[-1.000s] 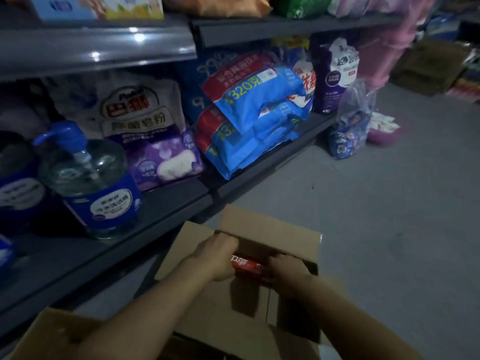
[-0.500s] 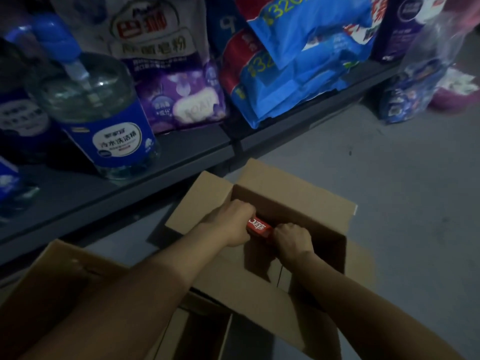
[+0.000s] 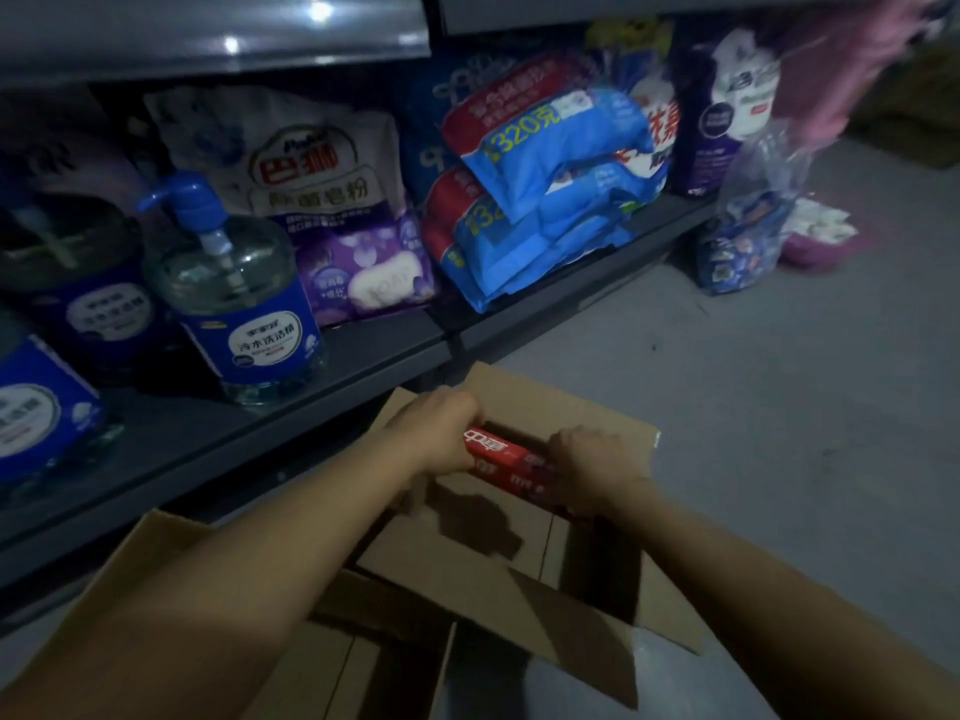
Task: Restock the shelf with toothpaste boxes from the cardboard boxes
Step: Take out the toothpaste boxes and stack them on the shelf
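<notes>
Toothpaste boxes (image 3: 511, 462), red with white lettering, two visible, stacked, sit above the carton (image 3: 524, 558) mouth; left hand (image 3: 441, 431) fingers curl around one end, right hand (image 3: 592, 467) around the other. Two cartons lie below the shelf (image 3: 332, 376) edge, open floor (image 3: 779, 407) rightward.

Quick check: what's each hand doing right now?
Left hand: grips one end of the red toothpaste box.
Right hand: grips its other end.

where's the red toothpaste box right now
In the head view the red toothpaste box sits low and centre, held at its ends by the left hand and right hand over the open cardboard box on the floor below the shelf.
</notes>
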Motion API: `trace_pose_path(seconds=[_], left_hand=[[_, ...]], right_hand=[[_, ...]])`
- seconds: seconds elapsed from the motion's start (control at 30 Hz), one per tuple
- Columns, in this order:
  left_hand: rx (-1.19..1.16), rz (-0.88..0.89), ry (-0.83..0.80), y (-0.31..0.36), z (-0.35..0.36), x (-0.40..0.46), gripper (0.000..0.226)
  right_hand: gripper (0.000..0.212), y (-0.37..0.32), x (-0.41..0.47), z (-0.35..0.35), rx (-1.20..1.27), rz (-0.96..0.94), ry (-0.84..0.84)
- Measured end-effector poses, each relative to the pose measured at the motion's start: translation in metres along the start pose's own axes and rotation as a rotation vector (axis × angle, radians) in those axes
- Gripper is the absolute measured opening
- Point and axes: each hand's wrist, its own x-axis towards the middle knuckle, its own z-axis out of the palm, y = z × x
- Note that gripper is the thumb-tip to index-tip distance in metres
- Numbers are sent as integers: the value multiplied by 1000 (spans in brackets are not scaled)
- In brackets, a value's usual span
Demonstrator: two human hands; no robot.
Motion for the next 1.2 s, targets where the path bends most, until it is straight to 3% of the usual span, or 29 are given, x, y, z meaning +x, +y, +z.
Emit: trace_pose_path(seconds=[0.3, 0.47, 0.57, 0.7, 0.8, 0.97, 1.2], left_hand=[[119, 143, 143, 1, -117, -63, 43], [179, 168, 210, -13, -201, -118, 43], [189, 135, 284, -25, -255, -158, 39], [216, 84, 405, -40, -324, -211, 33], [225, 32, 492, -54, -367, -248, 39], [152, -108, 535, -91, -420, -299, 45], [60, -239, 614, -170, -456, -322, 44]], right_hand=[[26, -16, -68, -146, -33, -135, 120], [15, -59, -93, -226, -62, -216, 287], [12, -91, -104, -280, 20, -310, 345], [24, -130, -113, -350, 170, -435, 419], [25, -163, -110, -388, 194, -532, 482], [25, -227, -93, -433, 185, -632, 576], [30, -321, -51, -468, 204, -670, 548]])
